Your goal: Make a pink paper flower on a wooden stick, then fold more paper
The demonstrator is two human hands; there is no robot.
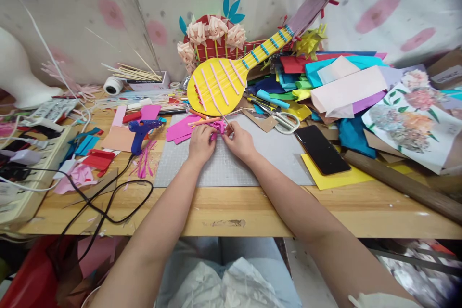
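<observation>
magenta paper piece [219, 126] sits right at the fingertips, between both hands and slightly beyond, over the grey mat [231, 173]. right hand [239, 140] looks pinched on the thin stick [221, 113]; its long axis runs away and leftward from those fingers, crossing just past the paper toward the yellow lute shape [197, 79]. left hand [201, 143] curled at the paper's near-left edge, can't tell if clamped. hands close together, roughly equally near the paper.

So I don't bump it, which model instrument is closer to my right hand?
The yellow instrument, its round body just beyond your right hand; the rose-trimmed red instrument stands behind.
</observation>
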